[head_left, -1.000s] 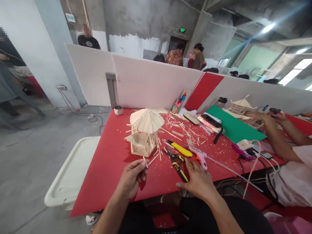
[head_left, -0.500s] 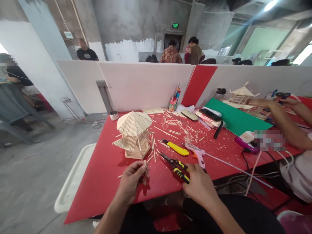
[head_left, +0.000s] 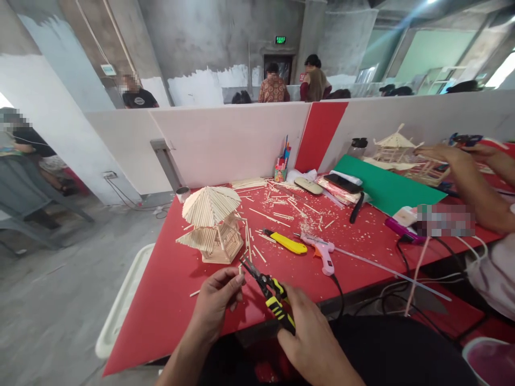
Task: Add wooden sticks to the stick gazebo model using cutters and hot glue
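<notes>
The small wooden stick (head_left: 240,271) was above the near part of the red table (head_left: 156,316), pinched in the closed fingertips of the left hand (head_left: 219,295). The right hand (head_left: 303,324) was wrapped around the handles of the cutter (head_left: 265,287). The blades were near the stick; whether they touched it, I could not tell. Just beyond, on the left, stood a wooden model house (head_left: 211,206). Farther right lay a yellow knife (head_left: 287,242), then a pink glue gun (head_left: 324,252).

Two roofed houses (head_left: 211,206) (head_left: 396,140), one cutter (head_left: 265,281), one knife (head_left: 287,243), one glue gun (head_left: 325,253), one pen cup (head_left: 280,172), one green sheet (head_left: 392,182), and too many sticks (head_left: 251,183) to count.
</notes>
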`<state>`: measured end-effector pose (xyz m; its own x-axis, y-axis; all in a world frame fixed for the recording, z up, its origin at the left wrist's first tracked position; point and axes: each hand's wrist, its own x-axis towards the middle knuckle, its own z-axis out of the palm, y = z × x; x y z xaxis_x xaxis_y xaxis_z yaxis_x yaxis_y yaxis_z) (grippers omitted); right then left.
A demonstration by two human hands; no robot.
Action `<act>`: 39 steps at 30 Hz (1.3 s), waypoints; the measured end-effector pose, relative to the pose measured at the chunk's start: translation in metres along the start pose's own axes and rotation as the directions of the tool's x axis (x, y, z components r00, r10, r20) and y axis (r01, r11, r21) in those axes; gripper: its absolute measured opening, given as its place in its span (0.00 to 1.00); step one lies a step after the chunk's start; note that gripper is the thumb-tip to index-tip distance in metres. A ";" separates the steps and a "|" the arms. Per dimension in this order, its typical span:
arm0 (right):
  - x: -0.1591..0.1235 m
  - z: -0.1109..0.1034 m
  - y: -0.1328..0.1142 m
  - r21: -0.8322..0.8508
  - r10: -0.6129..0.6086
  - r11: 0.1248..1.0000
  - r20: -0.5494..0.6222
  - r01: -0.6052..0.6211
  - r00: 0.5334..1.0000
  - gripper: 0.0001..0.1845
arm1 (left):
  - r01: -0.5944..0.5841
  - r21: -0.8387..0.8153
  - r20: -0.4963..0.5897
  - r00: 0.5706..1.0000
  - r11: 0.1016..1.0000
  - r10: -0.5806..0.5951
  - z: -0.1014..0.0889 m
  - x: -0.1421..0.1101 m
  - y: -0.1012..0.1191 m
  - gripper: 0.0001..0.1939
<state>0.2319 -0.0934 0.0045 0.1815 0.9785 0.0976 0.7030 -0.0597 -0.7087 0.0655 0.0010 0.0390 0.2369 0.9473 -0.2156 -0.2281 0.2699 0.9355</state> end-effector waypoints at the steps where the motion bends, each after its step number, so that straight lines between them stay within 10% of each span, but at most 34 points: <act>1: -0.001 0.001 0.001 -0.014 -0.005 1.000 0.017 0.006 1.000 0.36 | -0.005 0.009 -0.003 1.000 1.000 0.005 0.000 0.000 -0.001 0.16; 24: -0.004 -0.013 -0.011 -0.102 -0.036 0.993 0.222 0.060 0.974 0.29 | -0.393 0.566 0.274 0.919 0.725 0.284 -0.009 -0.007 0.017 0.09; 39: -0.012 -0.025 -0.001 -0.116 0.002 0.993 0.274 0.031 0.962 0.10 | 0.070 0.337 0.023 0.996 0.939 -0.082 -0.004 -0.032 0.005 0.15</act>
<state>0.2458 -0.1096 0.0215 -0.0126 0.9950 -0.0988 0.7831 -0.0516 -0.6197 0.0524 -0.0271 0.0498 0.2765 0.9177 -0.2852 0.1210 0.2612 0.9577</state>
